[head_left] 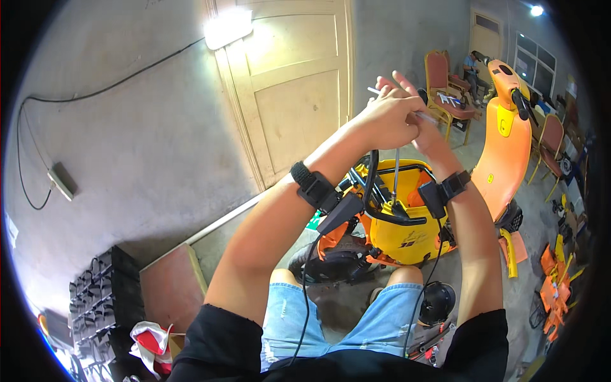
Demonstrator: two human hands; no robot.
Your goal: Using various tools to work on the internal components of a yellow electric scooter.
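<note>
In front of me my two hands meet over a T-handle wrench [397, 172]. Its pale crossbar pokes out on both sides of them, and its thin metal shaft runs down into a yellow vehicle body [407, 237]. My left hand [389, 119] lies on top, fingers curled round the crossbar. Behind it, my right hand [425, 130] is partly hidden; it seems to hold the same handle, with some fingertips sticking up beyond. Below the hands, a black tubular frame [370, 184] rises from the body. An orange part [334, 239] and a black wheel [328, 260] sit at its left.
A long orange seat-like panel [506, 162] with black grips stands at the right. Chairs [438, 73] and a seated person [476, 73] are at the far right. A black helmet-like object [437, 303] lies by my knee. Orange parts [555, 286] lie on the right; black racks [105, 293] stand at left.
</note>
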